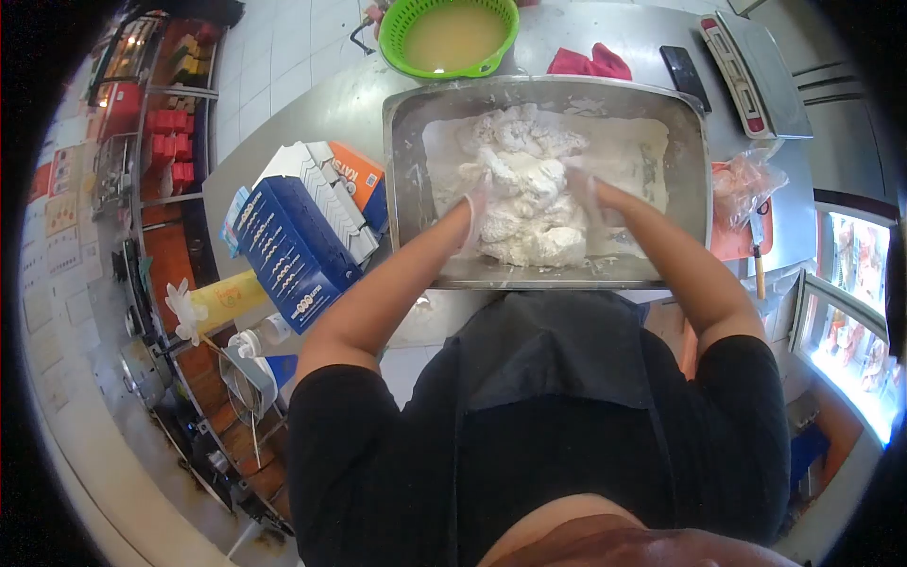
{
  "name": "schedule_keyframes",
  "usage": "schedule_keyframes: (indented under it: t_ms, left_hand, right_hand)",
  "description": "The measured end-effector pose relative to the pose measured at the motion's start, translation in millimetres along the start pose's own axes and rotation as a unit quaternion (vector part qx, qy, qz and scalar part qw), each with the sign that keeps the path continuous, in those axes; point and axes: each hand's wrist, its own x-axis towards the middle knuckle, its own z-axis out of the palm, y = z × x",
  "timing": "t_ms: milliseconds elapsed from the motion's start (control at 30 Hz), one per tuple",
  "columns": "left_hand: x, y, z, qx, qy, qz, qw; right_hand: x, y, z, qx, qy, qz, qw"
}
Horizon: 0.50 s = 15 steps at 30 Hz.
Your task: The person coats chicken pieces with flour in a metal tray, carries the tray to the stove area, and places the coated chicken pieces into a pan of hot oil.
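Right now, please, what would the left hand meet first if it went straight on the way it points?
The left hand would probably meet the white-powdered pile beside it, though depth is unclear.

Steel table (331,113), left end rounded, stands over a floor (274,71) of pale square tiles. Far left: papers (64,203) in rows on a pale surface, beside a shelf unit with red bins (170,149); warm lights (137,45) glow near its top. Right: fridge (855,350), glass-fronted, lit bright white within.
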Motion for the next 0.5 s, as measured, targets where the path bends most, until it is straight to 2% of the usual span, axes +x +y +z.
schedule_keyframes:
  t_ms: [67,100,167,200,233,267,300,333,400,467,500]
  left_hand:
    - [-20.0,18.6,39.5,-0.09,-0.056,0.01,0.994]
    - [-6.6,14.6,40.2,-0.183,-0.145,0.011,0.972]
    - [-10.2,14.7,49.5,-0.154,-0.07,0.038,0.985]
    - [-28.4,18.9,62.1,-0.144,-0.03,0.044,0.988]
    - [-46.0,26.1,71.4,-0.072,-0.037,0.047,0.996]
    - [-43.7,22.1,70.4,-0.074,-0.033,0.073,0.994]
    - [-37.4,19.8,69.4,-0.072,-0.031,0.101,0.992]
    - [-29.5,18.3,67.2,-0.068,-0.03,0.131,0.989]
    - [-7.9,8.3,53.4,-0.087,-0.086,0.229,0.966]
    - [-4.6,6.8,40.8,-0.056,-0.115,0.314,0.941]
    - [0.6,7.4,33.1,-0.044,-0.115,0.321,0.939]
  right_hand:
    - [8.0,-7.2,29.4,0.1,-0.002,-0.028,0.995]
    - [8.2,-12.4,39.3,0.138,-0.002,-0.043,0.99]
    - [-1.6,-20.8,45.7,0.179,0.004,-0.059,0.982]
    - [-17.9,-29.4,50.9,0.123,0.044,-0.029,0.991]
    - [-47.1,-50.7,58.9,0.065,0.082,0.003,0.994]
    - [-62.4,-63.9,63.8,0.005,0.12,0.03,0.992]
    - [-62.8,-57.1,58.5,-0.091,0.137,-0.117,0.979]
    - [-65.2,-58.6,52.8,-0.213,0.133,-0.129,0.959]
    - [-71.6,-69.5,41.4,-0.447,0.127,-0.148,0.873]
    - [-87.5,-74.0,48.2,-0.424,0.176,-0.208,0.864]
    - [-98.1,-75.3,53.7,-0.411,0.2,-0.237,0.857]
